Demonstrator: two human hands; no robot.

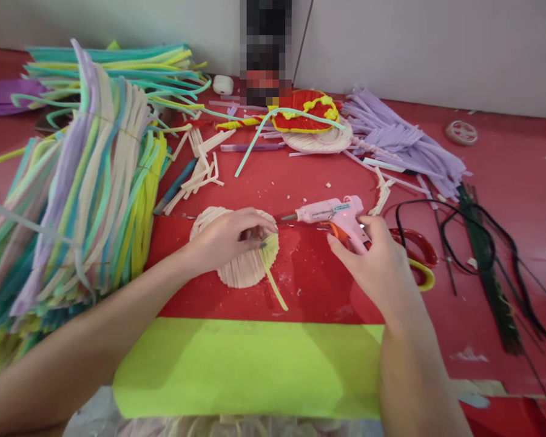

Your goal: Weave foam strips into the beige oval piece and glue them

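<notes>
My left hand (236, 237) is closed in a pinch over a round cream disc (241, 273) made of fuzzy strips laid side by side. Between its fingertips is the end of a yellow pipe cleaner (275, 285), whose free end slants down past the disc's edge onto the red table. To the right, my right hand (375, 255) has its thumb and fingers around the handle of a pink hot glue gun (330, 210). The gun's nozzle points left, toward the disc, with a small gap between them. An orange trigger (337, 230) shows beneath its body.
Bundled pastel pipe cleaners (95, 170) pile up at left. Behind lie a red and yellow piece (300, 112), lilac pipe cleaners (391, 133) and cream offcuts (200, 164). Scissors (421, 273), a black cable (443, 233) and dark green stems (491, 291) are at right. A lime-green sheet (255, 364) lies in front.
</notes>
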